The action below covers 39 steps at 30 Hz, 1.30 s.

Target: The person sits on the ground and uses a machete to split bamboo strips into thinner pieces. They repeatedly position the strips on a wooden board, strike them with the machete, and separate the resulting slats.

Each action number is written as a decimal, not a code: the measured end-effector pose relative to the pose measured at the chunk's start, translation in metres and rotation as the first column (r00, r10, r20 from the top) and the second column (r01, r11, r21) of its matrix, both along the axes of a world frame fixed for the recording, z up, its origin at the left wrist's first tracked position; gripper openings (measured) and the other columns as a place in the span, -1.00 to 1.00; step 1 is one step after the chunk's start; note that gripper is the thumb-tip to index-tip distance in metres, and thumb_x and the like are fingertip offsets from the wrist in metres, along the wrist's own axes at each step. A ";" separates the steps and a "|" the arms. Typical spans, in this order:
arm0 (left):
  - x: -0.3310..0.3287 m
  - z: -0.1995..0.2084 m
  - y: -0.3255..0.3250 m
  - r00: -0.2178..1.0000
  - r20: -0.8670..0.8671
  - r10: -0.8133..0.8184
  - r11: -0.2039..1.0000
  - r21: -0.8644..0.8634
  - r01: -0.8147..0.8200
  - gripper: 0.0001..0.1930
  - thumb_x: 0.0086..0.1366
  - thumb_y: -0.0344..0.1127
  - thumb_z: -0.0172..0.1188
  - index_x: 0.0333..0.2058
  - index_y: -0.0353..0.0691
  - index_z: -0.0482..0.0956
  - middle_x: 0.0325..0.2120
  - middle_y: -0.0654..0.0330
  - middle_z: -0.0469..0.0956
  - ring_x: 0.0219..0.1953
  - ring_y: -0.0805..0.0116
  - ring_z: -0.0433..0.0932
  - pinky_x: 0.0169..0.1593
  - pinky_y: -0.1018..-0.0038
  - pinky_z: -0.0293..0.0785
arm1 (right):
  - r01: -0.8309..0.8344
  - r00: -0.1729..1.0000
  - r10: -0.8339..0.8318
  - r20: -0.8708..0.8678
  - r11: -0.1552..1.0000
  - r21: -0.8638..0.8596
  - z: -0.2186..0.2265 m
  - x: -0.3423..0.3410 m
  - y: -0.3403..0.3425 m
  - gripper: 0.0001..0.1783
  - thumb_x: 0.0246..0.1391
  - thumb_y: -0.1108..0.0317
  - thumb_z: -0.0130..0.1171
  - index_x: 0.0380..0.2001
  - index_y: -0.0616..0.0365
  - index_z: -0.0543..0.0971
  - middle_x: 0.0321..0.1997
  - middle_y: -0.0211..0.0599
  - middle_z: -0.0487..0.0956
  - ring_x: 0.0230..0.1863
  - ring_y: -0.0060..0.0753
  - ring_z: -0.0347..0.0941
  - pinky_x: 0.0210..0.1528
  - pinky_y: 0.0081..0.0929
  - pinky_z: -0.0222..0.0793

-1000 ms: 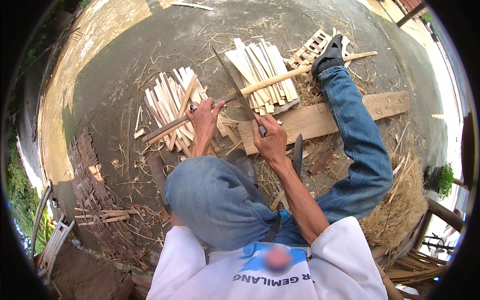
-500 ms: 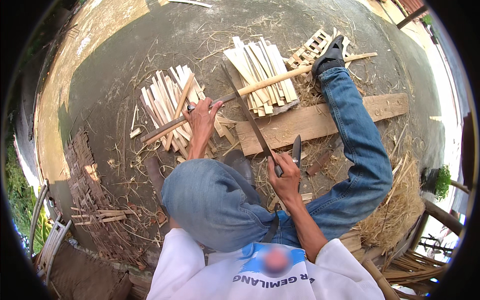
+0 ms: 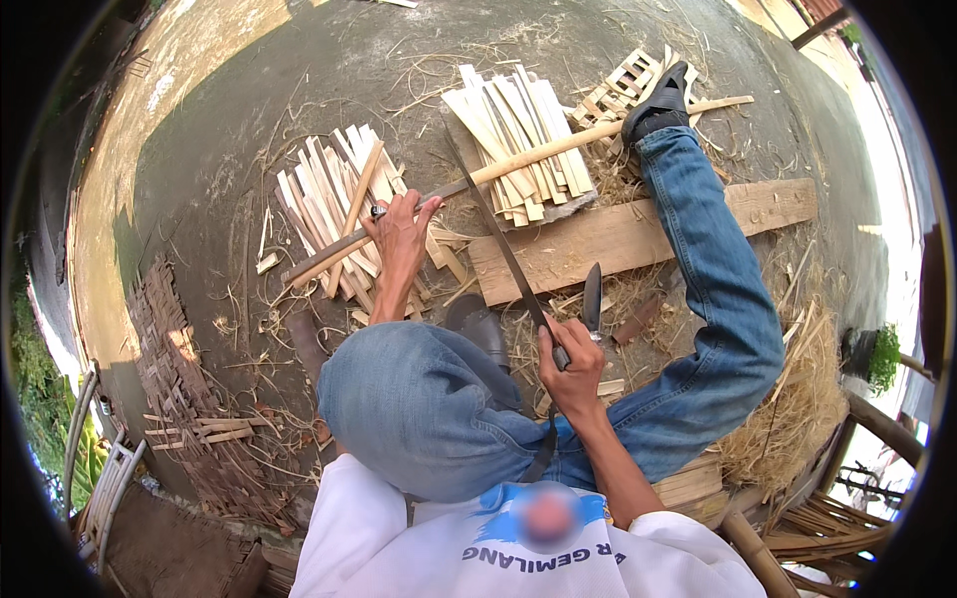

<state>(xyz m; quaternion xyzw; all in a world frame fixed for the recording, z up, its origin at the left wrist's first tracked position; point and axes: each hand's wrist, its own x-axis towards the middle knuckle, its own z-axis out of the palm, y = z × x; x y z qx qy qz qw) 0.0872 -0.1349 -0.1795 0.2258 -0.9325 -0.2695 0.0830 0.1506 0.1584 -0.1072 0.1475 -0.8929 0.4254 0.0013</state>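
Observation:
My left hand point(image 3: 401, 237) is closed around the dark end of a long wooden pole point(image 3: 538, 157), which is pale along its far right stretch. In my right hand point(image 3: 572, 367) is the dark handle of a long narrow blade point(image 3: 511, 257). It crosses the pole to the right of my left hand, near where dark turns to pale. I cannot tell whether its edge has teeth. My right foot, in a black shoe point(image 3: 662, 100), rests against the pole near its far end. A second knife point(image 3: 592, 297) lies just beyond my right hand.
Pale wooden strips point(image 3: 317, 189) lie under the left part of the pole. Another stack of strips point(image 3: 543, 110) sits beneath its middle. A wide plank point(image 3: 638, 239) lies nearer me, with straw-like shavings point(image 3: 788, 419) at right and a torn woven mat point(image 3: 169, 339) at left.
My right hand has drawn back slightly toward me with the blade, showing more of the second knife. My left hand keeps its place on the pole. The whole view has shifted a little.

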 end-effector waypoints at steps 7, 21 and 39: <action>-0.024 0.004 0.007 0.998 0.045 -0.054 0.997 0.052 0.051 -0.44 0.43 0.29 0.00 -0.29 -0.16 0.56 -0.42 0.16 0.52 -0.17 0.14 0.40 0.07 0.12 0.01 | 0.014 0.999 -0.013 -0.046 1.000 0.024 0.000 -0.057 -0.037 -0.72 0.12 0.42 0.28 -0.07 0.10 0.70 -0.38 -0.25 0.56 -0.39 -0.19 0.56 -0.35 -0.28 0.47; -0.020 -0.006 -0.006 0.989 0.141 -0.048 0.974 0.225 0.016 -0.37 0.38 0.38 0.00 -0.24 -0.17 0.60 -0.41 0.13 0.59 -0.10 0.03 0.50 0.33 -0.33 -0.24 | 0.023 0.997 -0.020 -0.080 0.999 0.037 -0.001 -0.024 -0.015 -0.66 0.10 0.42 0.29 -0.02 0.03 0.70 -0.36 -0.32 0.56 -0.40 -0.24 0.57 -0.34 -0.32 0.47; -0.009 -0.009 -0.016 0.988 0.147 -0.038 0.976 0.219 0.005 -0.40 0.41 0.33 0.03 -0.41 -0.18 0.44 -0.48 0.19 0.46 -0.23 0.16 0.34 0.10 0.00 -0.01 | 0.000 0.999 0.001 -0.036 1.000 0.026 0.019 0.003 0.005 -0.67 0.05 0.50 0.33 -0.06 0.09 0.70 -0.39 -0.30 0.55 -0.38 -0.25 0.55 -0.34 -0.31 0.47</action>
